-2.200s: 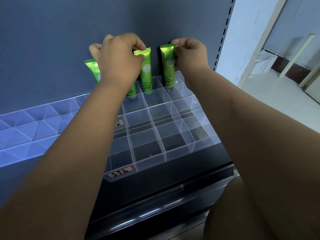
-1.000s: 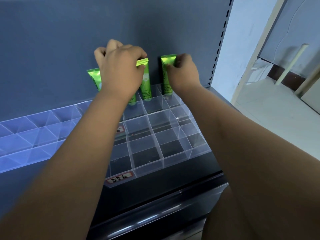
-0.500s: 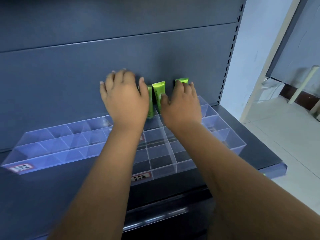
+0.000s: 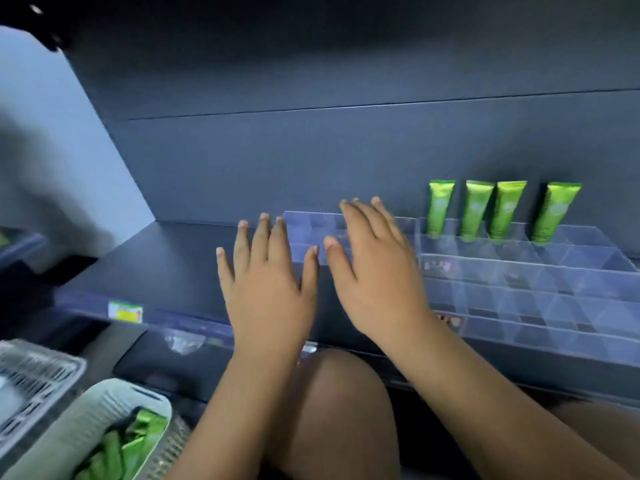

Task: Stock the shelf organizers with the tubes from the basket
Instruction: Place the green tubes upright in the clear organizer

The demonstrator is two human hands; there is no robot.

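Observation:
Several green tubes (image 4: 485, 209) stand upright in the back row of a clear divided organizer (image 4: 540, 296) on the dark shelf. A second clear organizer (image 4: 311, 226) lies to its left, partly hidden by my hands. My left hand (image 4: 266, 289) and my right hand (image 4: 374, 271) hover in front of the shelf, fingers straight and spread, holding nothing, well left of the tubes. At the bottom left a grey slotted basket (image 4: 90, 420) holds more green tubes (image 4: 135, 441).
The dark shelf (image 4: 166, 258) has a front rail with a yellow-green price tag (image 4: 125, 311). Another grey basket (image 4: 31, 379) sits at the far left. My bare knee (image 4: 339, 410) is below the shelf edge. The dark back panel rises behind the organizers.
Both hands let go of the tubes and drew back, opening flat. The view swung left and down, so the tubes now sit at the right and the basket has come into sight.

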